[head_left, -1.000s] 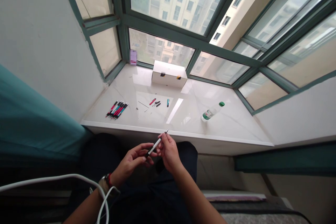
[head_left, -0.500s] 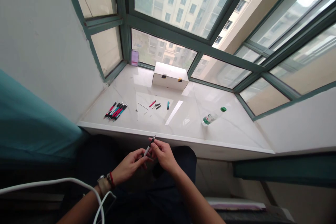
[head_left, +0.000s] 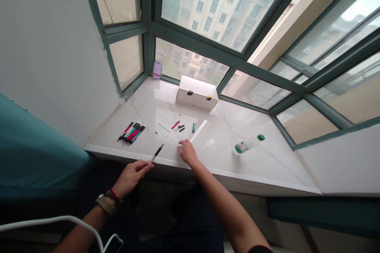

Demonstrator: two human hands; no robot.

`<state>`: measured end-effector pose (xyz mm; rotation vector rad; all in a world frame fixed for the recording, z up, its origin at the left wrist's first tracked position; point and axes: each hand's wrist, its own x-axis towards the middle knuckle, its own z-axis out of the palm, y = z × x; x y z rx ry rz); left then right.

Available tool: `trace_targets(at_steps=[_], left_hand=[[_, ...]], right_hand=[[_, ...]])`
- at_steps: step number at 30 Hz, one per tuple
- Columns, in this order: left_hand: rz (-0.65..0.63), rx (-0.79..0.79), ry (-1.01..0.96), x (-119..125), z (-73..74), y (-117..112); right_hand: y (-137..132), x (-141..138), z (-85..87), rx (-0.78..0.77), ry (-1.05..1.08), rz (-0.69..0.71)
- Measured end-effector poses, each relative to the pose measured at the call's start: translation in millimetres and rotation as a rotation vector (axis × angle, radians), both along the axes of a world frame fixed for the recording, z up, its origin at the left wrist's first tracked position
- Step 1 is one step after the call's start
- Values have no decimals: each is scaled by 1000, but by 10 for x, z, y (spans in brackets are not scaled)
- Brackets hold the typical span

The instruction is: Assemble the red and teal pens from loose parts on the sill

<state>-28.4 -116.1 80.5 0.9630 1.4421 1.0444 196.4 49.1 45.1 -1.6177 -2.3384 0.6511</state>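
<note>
My left hand [head_left: 130, 176] is shut on a slim black-and-white pen [head_left: 156, 154], which points up and to the right just over the front edge of the white stone sill [head_left: 142, 148]. My right hand [head_left: 187, 152] is on the sill with its fingers curled down. Whether it holds something small is hidden. Beyond it lie a thin metal refill [head_left: 164, 127], a red pen part [head_left: 175, 125], small black pen parts [head_left: 180, 128] and a teal pen part [head_left: 193, 127]. Several assembled red and teal pens [head_left: 131, 133] lie together to the left.
A white box [head_left: 196, 93] stands at the back of the sill against the green-framed windows [head_left: 225, 65]. A plastic water bottle [head_left: 247, 145] with a green cap lies at the right. A white cable [head_left: 59, 221] runs across the lower left, beside teal fabric [head_left: 29, 158].
My hands have separated. The pen has stayed in my left hand, which has moved left, while my right hand has let go of the pen and moved forward onto the sill.
</note>
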Motion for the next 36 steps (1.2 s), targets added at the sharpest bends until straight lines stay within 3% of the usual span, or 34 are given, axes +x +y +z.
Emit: trace_targets(at_steps=[8,14,27,30,33,36], left_hand=[[146,-143,-110,-254,-121,-289],[158,-174,-136,-315,-256,-412],[234,-188,-313,-322,-88,-413],[283,-174,-400,-341,-21,-427],[337,-157,-485,-328,64,-445],[384,-138,-554,-276,153,-459]], right_hand=[[801,-451,-9,117,-201,-38],[1067,-620,73,156,-335,149],[1023,-642,109,173,-529,356],[991,-652,166,168,-514,340],[910,-647,221,138,-327,261],[613,-557,245,16,54,183]])
